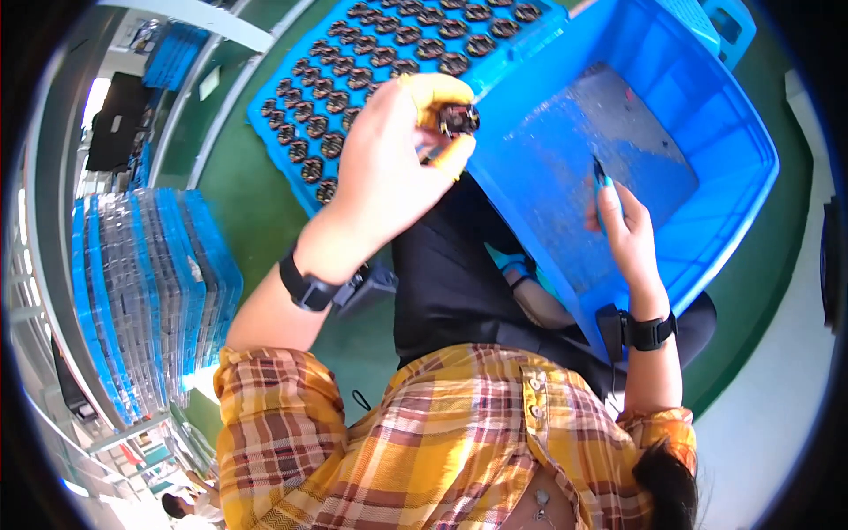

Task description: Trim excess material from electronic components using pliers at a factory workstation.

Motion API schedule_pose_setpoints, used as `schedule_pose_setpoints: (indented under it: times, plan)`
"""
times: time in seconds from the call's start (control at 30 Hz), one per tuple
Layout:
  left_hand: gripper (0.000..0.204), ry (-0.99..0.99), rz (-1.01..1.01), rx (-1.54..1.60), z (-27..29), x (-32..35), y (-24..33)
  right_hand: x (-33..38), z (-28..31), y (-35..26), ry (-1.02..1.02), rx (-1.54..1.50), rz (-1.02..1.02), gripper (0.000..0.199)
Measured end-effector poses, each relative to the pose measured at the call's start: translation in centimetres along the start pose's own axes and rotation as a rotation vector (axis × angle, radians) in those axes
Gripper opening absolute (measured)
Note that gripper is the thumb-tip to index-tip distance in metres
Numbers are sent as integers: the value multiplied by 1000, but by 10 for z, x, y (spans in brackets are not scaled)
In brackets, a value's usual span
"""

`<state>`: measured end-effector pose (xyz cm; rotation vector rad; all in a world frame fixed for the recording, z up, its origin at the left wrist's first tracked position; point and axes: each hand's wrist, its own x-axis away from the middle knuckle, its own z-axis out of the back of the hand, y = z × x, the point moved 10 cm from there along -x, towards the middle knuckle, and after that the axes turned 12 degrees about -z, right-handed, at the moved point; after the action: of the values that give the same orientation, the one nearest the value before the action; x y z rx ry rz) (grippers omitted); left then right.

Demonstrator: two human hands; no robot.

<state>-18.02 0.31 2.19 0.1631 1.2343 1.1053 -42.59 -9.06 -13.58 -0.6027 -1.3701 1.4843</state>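
My left hand (382, 163), with yellow covers on its fingertips, is raised between the tray and the bin. Its thumb and fingers pinch a small round dark component (459, 120) with coppery and reddish bits, like a wound coil part. Over the blue plastic bin (738, 155), my right hand (629, 234) grips a slim hand tool (605, 190) with a teal handle and a dark pointed tip. The tool is apart from the component; its exact kind is too small to tell. Fine debris lies on the bin's scuffed floor.
At the far left, a blue tray (268, 152) carries rows of similar round parts. Stacked blue and clear trays (155, 300) stand to the left. A blue plastic stool or chair (729, 31) is behind the bin. My dark-trousered legs (442, 274) are beside the bin.
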Motion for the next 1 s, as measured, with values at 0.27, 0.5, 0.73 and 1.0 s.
schedule_pose_setpoints:
  times: [0.27, 0.5, 0.73, 1.0]
  plan:
    - [46, -15, 315, 488, -78, 62, -18, 77, -22, -101, 118, 662, 351, 47]
    - [43, -100, 318, 519, -103, 81, -9, 102, -18, -89, 225, 827, 348, 43]
    - [39, -139, 108, 181, -94, 66, 15, 107, -14, -99, 239, 877, 363, 42]
    - [44, -219, 81, 176, -97, 69, 19, 110, -13, -102, 266, 903, 354, 42]
